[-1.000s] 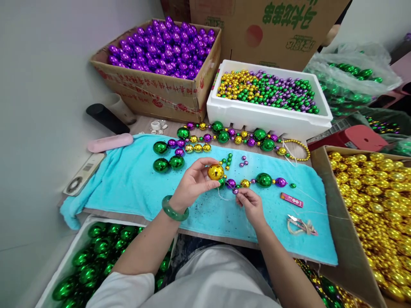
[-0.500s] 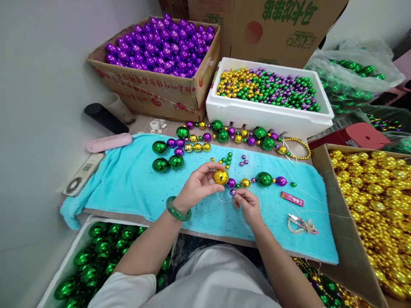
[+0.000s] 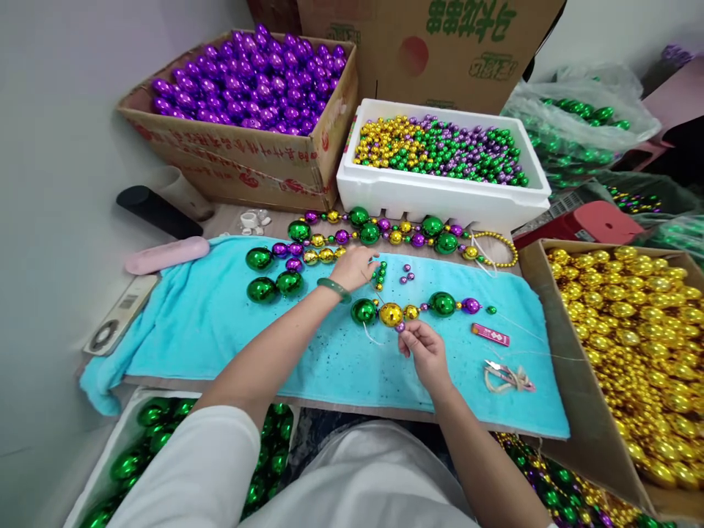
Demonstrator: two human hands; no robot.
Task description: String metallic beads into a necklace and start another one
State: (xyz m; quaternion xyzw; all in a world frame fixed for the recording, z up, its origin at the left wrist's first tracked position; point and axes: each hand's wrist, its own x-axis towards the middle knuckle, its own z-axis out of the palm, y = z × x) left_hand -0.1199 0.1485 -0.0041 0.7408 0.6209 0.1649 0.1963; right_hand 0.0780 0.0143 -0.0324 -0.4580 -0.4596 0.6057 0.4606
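My left hand (image 3: 355, 268), with a green bangle (image 3: 334, 289) at its wrist, is over the loose small beads at the towel's middle. Its fingertips are drawn together beside the small green beads (image 3: 380, 275); what lies between them is hidden. My right hand (image 3: 423, 352) pinches a small purple bead (image 3: 400, 328) at the lower side of a bead string. Close by on that string sit a large gold bead (image 3: 391, 314) and a large green bead (image 3: 364, 312). Further right along it are another green bead (image 3: 442, 303) and a purple bead (image 3: 471, 306).
A finished-looking bead strand (image 3: 369, 233) lies across the towel's (image 3: 330, 359) back. Behind stand a white foam box (image 3: 440, 187) and a carton (image 3: 231, 165) of purple beads. Scissors (image 3: 504, 372) and a pink packet (image 3: 490, 334) lie right, near a carton (image 3: 532, 293) of gold beads.
My left hand has let go of the large gold bead and moved up and left to the loose beads. A large green bead now shows on the string. My right hand keeps its pinch.
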